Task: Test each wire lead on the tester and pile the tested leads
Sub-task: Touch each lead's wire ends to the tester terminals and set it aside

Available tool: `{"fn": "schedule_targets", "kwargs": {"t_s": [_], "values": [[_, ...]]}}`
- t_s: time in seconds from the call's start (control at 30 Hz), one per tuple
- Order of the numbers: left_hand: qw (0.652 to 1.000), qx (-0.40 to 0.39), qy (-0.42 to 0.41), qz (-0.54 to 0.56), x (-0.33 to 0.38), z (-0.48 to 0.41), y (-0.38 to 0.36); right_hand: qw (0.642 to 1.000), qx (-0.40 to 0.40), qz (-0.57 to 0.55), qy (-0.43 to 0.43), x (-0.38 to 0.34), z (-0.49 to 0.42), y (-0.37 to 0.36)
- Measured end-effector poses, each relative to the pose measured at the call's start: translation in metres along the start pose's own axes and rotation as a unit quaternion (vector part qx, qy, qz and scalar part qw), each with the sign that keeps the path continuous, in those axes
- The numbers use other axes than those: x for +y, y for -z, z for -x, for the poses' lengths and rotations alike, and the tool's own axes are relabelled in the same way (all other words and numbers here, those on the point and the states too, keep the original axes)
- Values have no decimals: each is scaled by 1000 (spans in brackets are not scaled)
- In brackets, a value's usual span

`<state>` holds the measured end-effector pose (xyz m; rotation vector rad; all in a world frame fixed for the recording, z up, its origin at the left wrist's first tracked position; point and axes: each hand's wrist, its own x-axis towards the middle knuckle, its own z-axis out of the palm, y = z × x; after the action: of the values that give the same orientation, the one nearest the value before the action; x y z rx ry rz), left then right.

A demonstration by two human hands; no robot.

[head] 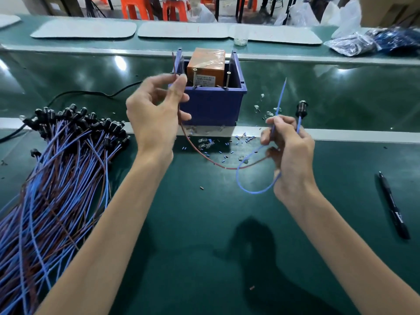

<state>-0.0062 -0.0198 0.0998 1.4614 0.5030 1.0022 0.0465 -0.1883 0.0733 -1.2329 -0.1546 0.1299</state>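
Grips both pinching: left grip (156,119) holds the brown wire (204,159) by its tip, just left of the tester (213,105). Right grip (288,151) holds the blue wire (280,98), tip pointing up and far, near-right of the tester. Left pin (194,78) lies just right of the left grip, so that hand is nearer; right pin (228,80) stands apart from the blue tip. Pile of leads (63,167) at left on worktop (204,223).

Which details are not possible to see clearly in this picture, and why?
- Head view: the print on the tester label is too small to read.
- Head view: the pile of leads is cut off by the left edge.
- Head view: the black cable passes behind the left hand; its end is hidden.
- Head view: the right hand, pinching the blue wire, covers where the brown wire ends.
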Motion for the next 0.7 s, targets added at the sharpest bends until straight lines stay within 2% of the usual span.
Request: {"fn": "schedule_targets", "kwargs": {"t_s": [0.13, 0.3, 0.43, 0.6, 0.7], "values": [[999, 25, -9, -44, -10, -26, -9, 999, 39, -11, -28, 2, -30, -22], [996, 16, 55, -68, -44, -40, -9, 996, 47, -61, -48, 10, -64, -41], [993, -3, 94, -73, -57, -40, -11, 996, 80, -5, -49, 20, -83, -50], [993, -8, 90, -73, -59, -38, -14, 992, 102, -47, -60, 37, -88, -44], [991, -23, 105, -73, -64, -40, -13, 994, 89, -30, -55, 40, -91, -35]]}}
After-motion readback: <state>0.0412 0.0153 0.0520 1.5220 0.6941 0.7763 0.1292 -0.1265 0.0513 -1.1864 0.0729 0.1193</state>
